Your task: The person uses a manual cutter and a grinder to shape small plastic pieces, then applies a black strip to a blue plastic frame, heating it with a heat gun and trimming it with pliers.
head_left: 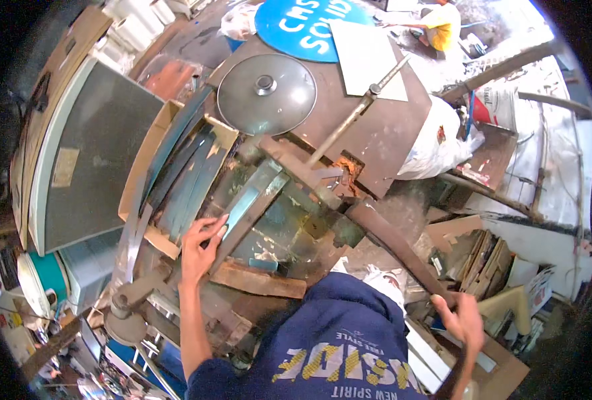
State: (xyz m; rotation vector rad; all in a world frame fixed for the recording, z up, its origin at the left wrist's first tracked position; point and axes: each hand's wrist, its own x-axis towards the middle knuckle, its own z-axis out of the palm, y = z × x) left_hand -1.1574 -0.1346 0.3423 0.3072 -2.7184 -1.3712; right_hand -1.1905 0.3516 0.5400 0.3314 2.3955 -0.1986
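My left hand (203, 245) pinches the near end of a flat, pale teal strip (244, 205), which lies along a straight metal edge of a worn bench machine (269, 177). My right hand (461, 319) is wrapped around the end of a long brown lever (396, 248), which runs from the machine down to the right. A short blue-teal piece (264, 265) rests on the machine bed near a wooden block (259, 279). Left of the bed, an open cardboard box (150, 148) holds several long dark and teal strips (192, 183).
Beyond the machine stand a round glass lid (267, 93), a blue disc (309, 30) and a white sheet (366, 60). A metal rod (349, 123) slants upward. White bags (439, 143) and cardboard scraps (482, 263) lie right. A person in yellow (442, 28) crouches at the far right.
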